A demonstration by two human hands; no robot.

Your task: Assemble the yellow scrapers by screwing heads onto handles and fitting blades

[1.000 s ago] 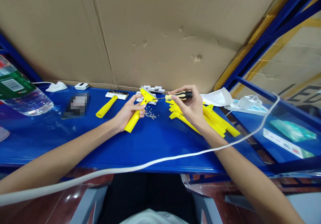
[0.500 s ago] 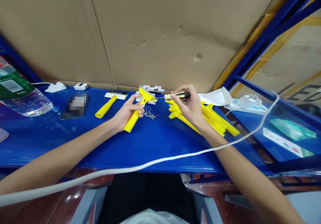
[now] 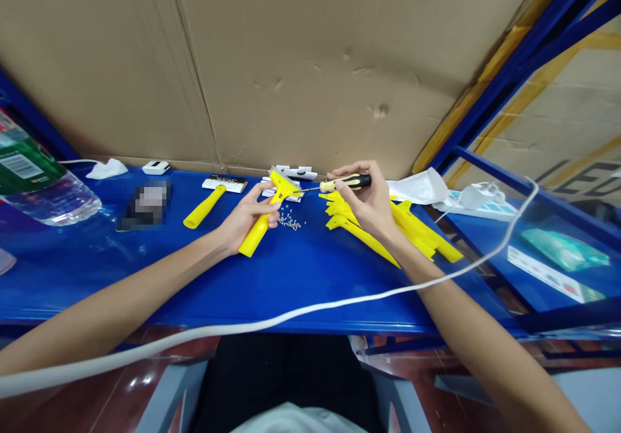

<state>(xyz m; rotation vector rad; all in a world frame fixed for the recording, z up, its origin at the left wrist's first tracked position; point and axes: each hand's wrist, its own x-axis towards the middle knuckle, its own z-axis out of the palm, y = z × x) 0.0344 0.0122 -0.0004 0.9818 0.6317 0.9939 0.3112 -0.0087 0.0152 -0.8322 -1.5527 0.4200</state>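
Note:
My left hand (image 3: 246,218) is closed around a yellow scraper (image 3: 257,231), whose wide head with a pale blade edge tilts up toward the cardboard. My right hand (image 3: 371,206) holds a screwdriver (image 3: 353,183) with a black and cream handle, thumb below and fingers above it. Its shaft points left, and the tip meets the scraper's head near the neck. Just below the head lies a scatter of small metal screws (image 3: 291,221) on the blue surface. Several more yellow scrapers (image 3: 405,226) are heaped under and beside my right hand.
Left of my hand lie one yellow scraper (image 3: 204,208), a small black-and-white box (image 3: 224,183) and a blurred dark object (image 3: 145,205). A large bottle (image 3: 43,174) stands far left. A white cable (image 3: 310,309) crosses in front. Cardboard (image 3: 291,64) walls the back.
The screwdriver's handle has shifted slightly right and turned in my right hand, with the fingers a little looser. My left hand and its scraper stay almost still.

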